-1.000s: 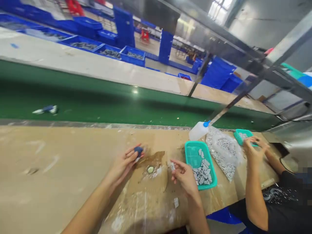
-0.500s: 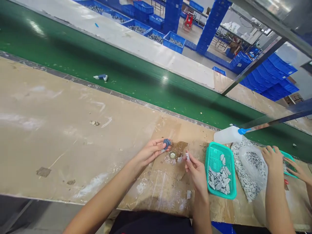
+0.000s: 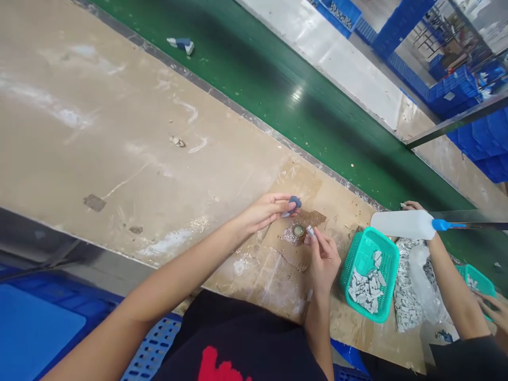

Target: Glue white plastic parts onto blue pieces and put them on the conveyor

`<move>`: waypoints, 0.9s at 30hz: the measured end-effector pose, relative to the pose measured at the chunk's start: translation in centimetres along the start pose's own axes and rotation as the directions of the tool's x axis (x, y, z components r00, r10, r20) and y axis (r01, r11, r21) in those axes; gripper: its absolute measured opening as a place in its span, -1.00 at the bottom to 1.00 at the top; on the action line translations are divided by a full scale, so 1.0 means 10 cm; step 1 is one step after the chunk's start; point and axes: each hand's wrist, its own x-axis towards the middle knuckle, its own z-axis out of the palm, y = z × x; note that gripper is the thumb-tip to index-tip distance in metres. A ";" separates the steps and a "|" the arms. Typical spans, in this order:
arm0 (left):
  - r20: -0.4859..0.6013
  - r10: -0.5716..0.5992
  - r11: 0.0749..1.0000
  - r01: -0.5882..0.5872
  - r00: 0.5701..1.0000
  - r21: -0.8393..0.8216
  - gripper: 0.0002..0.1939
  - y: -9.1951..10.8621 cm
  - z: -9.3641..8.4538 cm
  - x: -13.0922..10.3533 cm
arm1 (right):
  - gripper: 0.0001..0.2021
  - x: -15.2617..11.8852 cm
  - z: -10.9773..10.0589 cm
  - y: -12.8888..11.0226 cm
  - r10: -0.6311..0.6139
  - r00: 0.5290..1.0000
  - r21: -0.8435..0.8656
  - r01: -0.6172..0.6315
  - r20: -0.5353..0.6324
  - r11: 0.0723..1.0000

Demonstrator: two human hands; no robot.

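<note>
Blue pc (image 3: 295, 200): gripped in L hand (image 3: 269, 210), part hidden; pinched white bit (image 3: 310, 230) in R hand (image 3: 325, 255), couldn't ID.

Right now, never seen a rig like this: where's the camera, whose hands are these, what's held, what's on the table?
There's no robot here. One camera, worn on a person's head, looks forward and down, so every picture comes from that viewpoint. The two bare hands in the middle are the wearer's. The left hand holds a small dark-blue piece; the right hand pinches a small whitish piece.

Between them, on the tan work table, is a small round object. To the right are a teal plastic basket of whitish pieces, a white plastic bottle with a blue cap and a clear plastic bag of similar-looking pieces. The arm at far right belongs to a co-worker.
</note>
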 end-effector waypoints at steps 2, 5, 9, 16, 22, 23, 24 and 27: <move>0.004 0.015 1.000 -0.015 1.000 -0.009 -0.81 0.01 -0.01 0.01 | -0.71 -0.01 0.02 0.01 -0.110 0.994 -0.110 0.107 -0.014 0.988; 0.004 0.020 0.999 -0.020 1.000 -0.028 -0.82 0.03 -0.02 0.01 | -0.73 -0.04 0.06 0.04 -0.229 0.973 -0.196 0.221 -0.018 0.955; 0.000 0.041 0.998 -0.041 0.999 -0.041 -0.83 0.03 -0.05 0.02 | -0.79 -0.07 0.11 0.05 -0.340 0.938 -0.260 0.311 -0.074 0.914; 0.021 0.072 0.997 -0.071 0.997 -0.019 -0.76 0.02 -0.09 0.04 | -0.84 -0.07 0.15 0.04 -0.480 0.876 -0.343 0.437 -0.046 0.831; 0.033 0.051 0.998 -0.049 0.998 -0.041 -0.69 0.03 -0.04 0.01 | -0.84 -0.05 0.16 0.04 -0.527 0.850 -0.389 0.485 0.000 0.783; 0.035 0.050 0.998 -0.048 0.998 -0.048 -0.68 0.02 -0.03 0.01 | -0.84 -0.06 0.16 0.04 -0.528 0.849 -0.388 0.487 0.002 0.782; 0.036 0.049 0.997 -0.047 0.998 -0.053 -0.67 0.02 -0.02 0.00 | -0.84 -0.06 0.16 0.04 -0.526 0.851 -0.389 0.486 0.005 0.783; 0.036 0.049 0.998 -0.047 0.998 -0.052 -0.67 0.02 -0.01 0.00 | -0.84 -0.07 0.16 0.04 -0.496 0.868 -0.397 0.465 0.027 0.791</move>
